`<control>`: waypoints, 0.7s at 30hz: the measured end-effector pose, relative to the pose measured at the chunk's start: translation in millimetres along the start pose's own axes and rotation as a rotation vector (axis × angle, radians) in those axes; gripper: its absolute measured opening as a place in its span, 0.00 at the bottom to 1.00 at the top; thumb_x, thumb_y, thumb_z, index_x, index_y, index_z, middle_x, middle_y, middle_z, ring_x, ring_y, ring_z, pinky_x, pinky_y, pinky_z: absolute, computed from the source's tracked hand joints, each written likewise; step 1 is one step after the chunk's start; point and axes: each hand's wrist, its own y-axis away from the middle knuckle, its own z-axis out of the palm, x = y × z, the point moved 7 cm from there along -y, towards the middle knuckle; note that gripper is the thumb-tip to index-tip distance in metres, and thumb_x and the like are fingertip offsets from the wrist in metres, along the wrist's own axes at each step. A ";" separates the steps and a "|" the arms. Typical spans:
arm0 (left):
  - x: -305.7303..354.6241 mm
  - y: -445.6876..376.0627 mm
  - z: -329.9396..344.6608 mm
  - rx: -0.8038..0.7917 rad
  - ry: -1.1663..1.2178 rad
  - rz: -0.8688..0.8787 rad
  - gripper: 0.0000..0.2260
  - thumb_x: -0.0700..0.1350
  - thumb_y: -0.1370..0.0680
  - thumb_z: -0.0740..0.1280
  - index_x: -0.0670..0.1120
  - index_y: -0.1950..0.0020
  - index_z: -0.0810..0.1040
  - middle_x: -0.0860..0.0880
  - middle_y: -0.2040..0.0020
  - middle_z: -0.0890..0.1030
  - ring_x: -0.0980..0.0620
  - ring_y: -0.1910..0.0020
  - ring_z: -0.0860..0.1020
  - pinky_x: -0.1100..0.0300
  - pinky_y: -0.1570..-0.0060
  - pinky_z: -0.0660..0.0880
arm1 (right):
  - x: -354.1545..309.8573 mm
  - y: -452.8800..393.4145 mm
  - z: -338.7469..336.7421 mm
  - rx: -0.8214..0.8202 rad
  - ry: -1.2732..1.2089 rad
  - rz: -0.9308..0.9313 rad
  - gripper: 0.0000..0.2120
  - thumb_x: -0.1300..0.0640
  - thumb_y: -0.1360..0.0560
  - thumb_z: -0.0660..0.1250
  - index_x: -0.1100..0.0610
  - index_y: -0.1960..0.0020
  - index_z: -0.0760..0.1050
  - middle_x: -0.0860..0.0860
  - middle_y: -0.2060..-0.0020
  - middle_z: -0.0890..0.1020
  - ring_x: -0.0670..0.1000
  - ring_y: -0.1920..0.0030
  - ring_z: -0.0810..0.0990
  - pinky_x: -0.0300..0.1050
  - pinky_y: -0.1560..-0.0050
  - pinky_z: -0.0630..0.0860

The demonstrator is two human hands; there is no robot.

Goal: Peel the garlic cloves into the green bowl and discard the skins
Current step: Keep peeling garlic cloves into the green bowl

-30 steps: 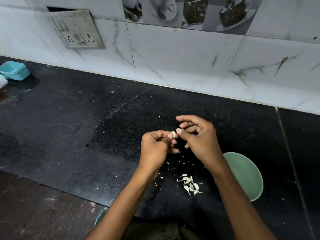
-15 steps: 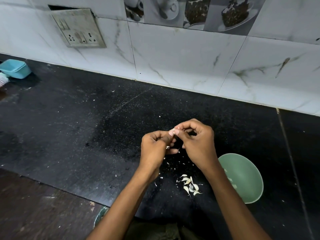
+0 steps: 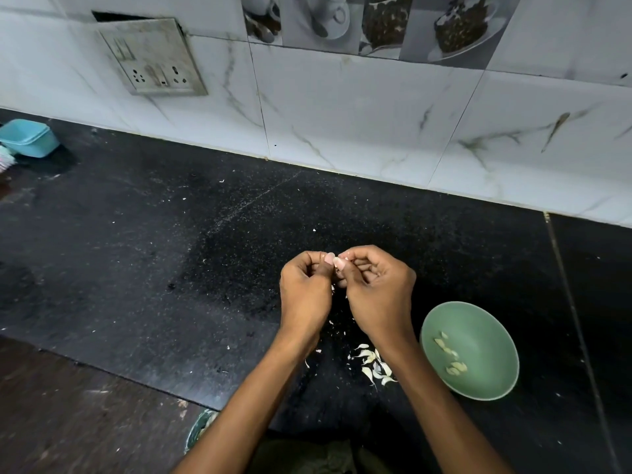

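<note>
Beside green bowl [image 3: 492, 323], skins [image 3: 374, 366] litter counter [image 3: 136, 268]

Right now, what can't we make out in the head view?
- Garlic clove: hidden inside the curled fingers of the left hand and right hand; only a pale sliver shows at the grip.
- Pieces in the green bowl: too small to count.
- Skins: partly under the right forearm.
- Blue tub: cut by the left edge.
</note>
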 end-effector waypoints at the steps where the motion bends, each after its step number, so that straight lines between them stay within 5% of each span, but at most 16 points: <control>1: 4.2 0.2 -1.8 0.016 -0.072 0.055 0.07 0.40 0.19 0.66 0.44 0.55 0.82 0.49 0.62 0.84 0.58 0.64 0.81 0.59 0.59 0.78 | 1.0 0.2 0.5 -0.006 0.014 0.002 0.06 0.70 0.26 0.75 0.60 0.55 0.83 0.48 0.62 0.86 0.50 0.61 0.87 0.53 0.59 0.85; 4: 16.6 3.1 -3.6 0.036 -0.264 0.188 0.07 0.38 0.19 0.65 0.46 0.55 0.80 0.53 0.63 0.82 0.63 0.68 0.77 0.69 0.66 0.70 | -0.4 1.3 1.2 -0.012 0.066 -0.034 0.07 0.70 0.26 0.74 0.59 0.55 0.83 0.47 0.61 0.86 0.48 0.60 0.87 0.53 0.58 0.85; 21: 27.4 0.7 5.0 -0.021 -0.420 0.289 0.08 0.34 0.24 0.64 0.45 0.61 0.74 0.56 0.68 0.74 0.61 0.69 0.72 0.69 0.69 0.65 | -25.1 3.7 -0.1 0.020 0.237 -0.360 0.07 0.72 0.29 0.72 0.62 0.57 0.82 0.49 0.61 0.83 0.48 0.61 0.83 0.49 0.63 0.79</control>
